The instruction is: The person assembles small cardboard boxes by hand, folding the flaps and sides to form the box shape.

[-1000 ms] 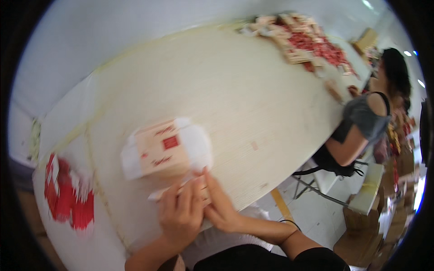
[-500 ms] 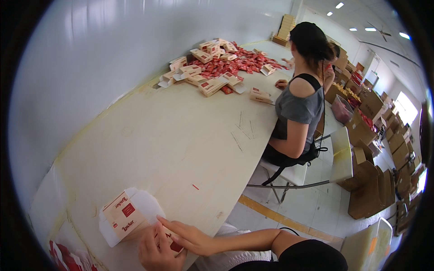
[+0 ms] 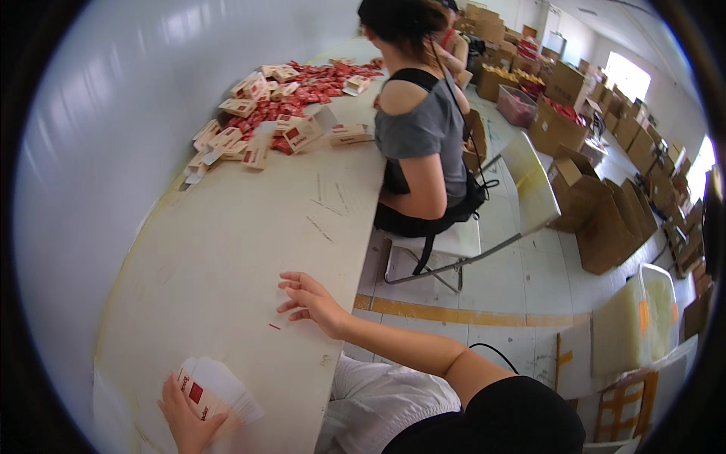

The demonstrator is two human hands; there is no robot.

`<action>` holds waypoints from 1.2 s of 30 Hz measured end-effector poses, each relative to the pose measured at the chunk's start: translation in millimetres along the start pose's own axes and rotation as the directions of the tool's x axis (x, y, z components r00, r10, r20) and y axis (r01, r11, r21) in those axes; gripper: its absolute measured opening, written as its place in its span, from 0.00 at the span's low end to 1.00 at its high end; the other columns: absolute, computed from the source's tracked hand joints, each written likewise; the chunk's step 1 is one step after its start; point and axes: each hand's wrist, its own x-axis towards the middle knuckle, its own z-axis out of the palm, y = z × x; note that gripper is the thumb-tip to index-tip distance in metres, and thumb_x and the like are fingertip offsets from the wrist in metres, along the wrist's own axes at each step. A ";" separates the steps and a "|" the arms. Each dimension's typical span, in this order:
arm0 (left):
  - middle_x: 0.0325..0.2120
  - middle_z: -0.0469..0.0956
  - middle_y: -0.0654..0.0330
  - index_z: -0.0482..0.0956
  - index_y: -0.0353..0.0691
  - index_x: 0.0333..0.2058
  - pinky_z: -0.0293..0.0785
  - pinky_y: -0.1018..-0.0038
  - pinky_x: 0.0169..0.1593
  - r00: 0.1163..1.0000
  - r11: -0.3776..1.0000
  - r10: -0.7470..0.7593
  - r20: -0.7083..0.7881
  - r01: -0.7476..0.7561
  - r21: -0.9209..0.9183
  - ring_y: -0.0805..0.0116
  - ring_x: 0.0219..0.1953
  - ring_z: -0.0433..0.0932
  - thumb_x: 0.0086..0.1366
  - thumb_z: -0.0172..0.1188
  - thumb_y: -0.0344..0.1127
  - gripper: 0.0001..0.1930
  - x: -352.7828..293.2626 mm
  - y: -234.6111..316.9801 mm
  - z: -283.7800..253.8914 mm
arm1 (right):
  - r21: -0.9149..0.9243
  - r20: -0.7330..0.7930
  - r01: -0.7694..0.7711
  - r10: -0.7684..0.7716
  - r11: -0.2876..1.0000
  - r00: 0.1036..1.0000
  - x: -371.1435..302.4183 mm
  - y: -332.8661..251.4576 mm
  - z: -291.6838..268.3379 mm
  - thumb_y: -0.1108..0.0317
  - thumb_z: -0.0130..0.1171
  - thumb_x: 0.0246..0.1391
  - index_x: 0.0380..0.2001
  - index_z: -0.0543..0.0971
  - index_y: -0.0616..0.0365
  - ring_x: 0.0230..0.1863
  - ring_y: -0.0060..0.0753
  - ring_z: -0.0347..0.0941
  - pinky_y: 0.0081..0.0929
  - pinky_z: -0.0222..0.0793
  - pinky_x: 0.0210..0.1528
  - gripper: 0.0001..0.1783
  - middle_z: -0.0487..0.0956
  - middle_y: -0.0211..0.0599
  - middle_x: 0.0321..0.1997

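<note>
My left hand (image 3: 187, 418) lies at the near left of the table, fingers along one edge and thumb along another edge of the top carton in a fanned stack of flat cartons (image 3: 203, 391). These are cream and white with red print. My right hand (image 3: 314, 304) is above the table's right edge, fingers spread, holding nothing. Farther off, a blurred small carton (image 3: 304, 134) with a raised white flap appears beside the pile of cartons; whether it touches the table I cannot tell. A small red strip (image 3: 274, 327) lies near my right hand.
Many red packets (image 3: 318, 85) and cream cartons (image 3: 246, 106) are heaped along the wall. A co-worker (image 3: 423, 144) in a grey top sits at the table's right side. Behind stand a folding chair (image 3: 529, 181), brown boxes (image 3: 609, 219) and a clear plastic tub (image 3: 654, 310).
My hands have parted from the carton between them: the left went to the flat stack, the right outward and open. A blurred carton now shows by the far pile. The view has swung right.
</note>
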 end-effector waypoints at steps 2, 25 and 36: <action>0.58 0.61 0.40 0.55 0.34 0.62 0.63 0.57 0.60 0.993 0.981 0.081 0.085 -0.064 -0.184 0.46 0.60 0.62 0.40 0.75 0.46 0.53 8.1 -10.4 0.2 | -0.035 -0.018 0.032 -0.033 0.999 0.999 -20.8 0.4 -15.5 0.59 0.48 0.63 0.58 0.64 0.54 0.43 0.28 0.73 0.27 0.70 0.44 0.22 0.66 0.36 0.58; 0.47 0.69 0.41 0.62 0.31 0.55 0.69 0.59 0.54 0.970 0.999 0.031 0.241 -0.033 0.003 0.45 0.51 0.67 0.34 0.78 0.41 0.49 35.8 11.9 -31.5 | 0.096 -0.408 0.141 -0.090 0.985 0.908 -134.5 30.5 -159.6 0.63 0.50 0.62 0.40 0.73 0.54 0.32 0.18 0.74 0.18 0.67 0.35 0.08 0.78 0.29 0.40; 0.48 0.66 0.39 0.58 0.32 0.59 0.66 0.59 0.57 0.987 0.993 -0.105 0.122 0.110 -0.036 0.42 0.53 0.64 0.33 0.78 0.45 0.54 20.1 14.9 -32.2 | 0.119 -0.514 0.115 -0.038 0.986 0.857 -150.9 43.1 -186.0 0.65 0.50 0.60 0.38 0.73 0.53 0.30 0.19 0.74 0.19 0.66 0.32 0.06 0.78 0.29 0.37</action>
